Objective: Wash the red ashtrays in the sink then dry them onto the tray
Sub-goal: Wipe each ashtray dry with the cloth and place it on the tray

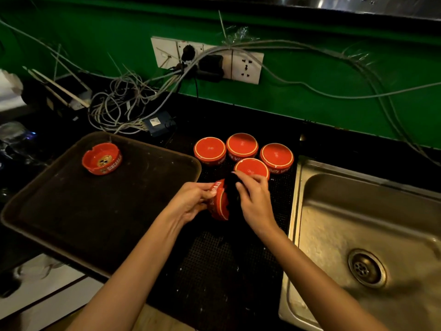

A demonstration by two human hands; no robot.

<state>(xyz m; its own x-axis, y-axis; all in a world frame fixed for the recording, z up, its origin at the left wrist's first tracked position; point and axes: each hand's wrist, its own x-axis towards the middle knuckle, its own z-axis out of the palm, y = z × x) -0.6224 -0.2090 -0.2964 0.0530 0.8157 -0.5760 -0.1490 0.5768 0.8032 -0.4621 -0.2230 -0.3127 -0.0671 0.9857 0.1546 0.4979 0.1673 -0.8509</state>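
Ashtray [218,204], seemingly edgewise, in left fingers [208,192]

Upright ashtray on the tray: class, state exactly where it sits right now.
In the head view, the upright ashtray sits alone near the far edge of the tray, left of the four upside-down ashtrays on the black mat.

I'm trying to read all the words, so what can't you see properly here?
- Held ashtray, head view: the right hand and dark cloth hide the face turned to them; the left hand covers part of its lettering.
- Front upside-down ashtray, head view: the right hand hides its near edge.
- Sink, head view: cut off by the right and bottom edges.
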